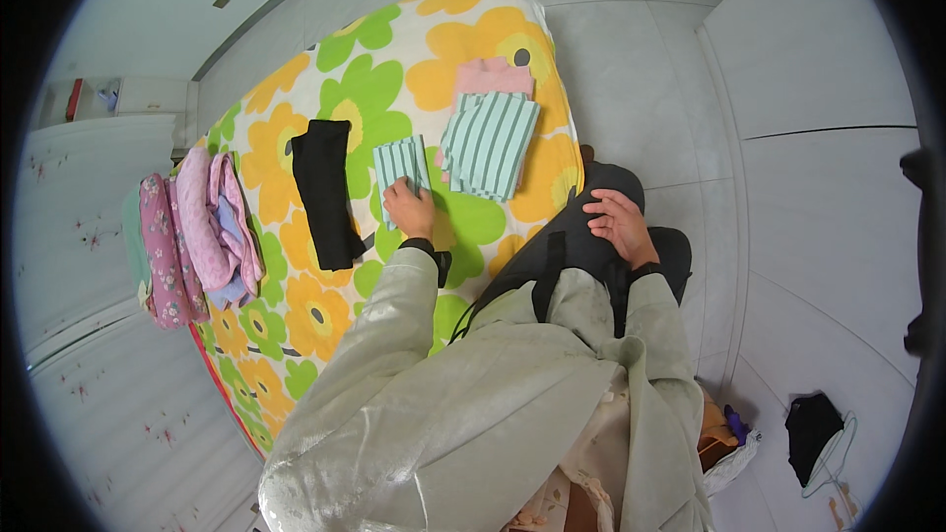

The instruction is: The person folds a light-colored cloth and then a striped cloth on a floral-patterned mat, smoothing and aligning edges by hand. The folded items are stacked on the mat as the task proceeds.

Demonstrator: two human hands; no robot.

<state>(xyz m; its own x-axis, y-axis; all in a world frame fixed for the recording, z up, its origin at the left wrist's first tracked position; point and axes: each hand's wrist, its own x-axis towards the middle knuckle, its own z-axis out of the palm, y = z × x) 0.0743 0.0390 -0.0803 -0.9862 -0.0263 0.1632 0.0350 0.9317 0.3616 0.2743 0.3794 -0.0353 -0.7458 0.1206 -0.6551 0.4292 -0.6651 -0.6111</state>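
Note:
Resting on a small folded green-and-white striped garment (399, 160) is my left hand (411, 212), its fingers loosely bent on the cloth's near part. My right hand (623, 225) hangs over my dark-trousered knee with its fingers apart and nothing in it. To the right of the small folded piece lies a larger folded striped garment (493, 143) in the same cloth. It partly covers a folded pink garment (493, 76). Left of my left hand, a folded black garment (325, 192) lies lengthwise on the bed.
The bed (315, 310) has a cover with large yellow and green flowers. Several folded pink, floral and green clothes or covers (192, 236) are stacked at its left edge. White cabinet panels (818, 69) stand on the right. A black item and a pale hanger (833, 453) are at lower right.

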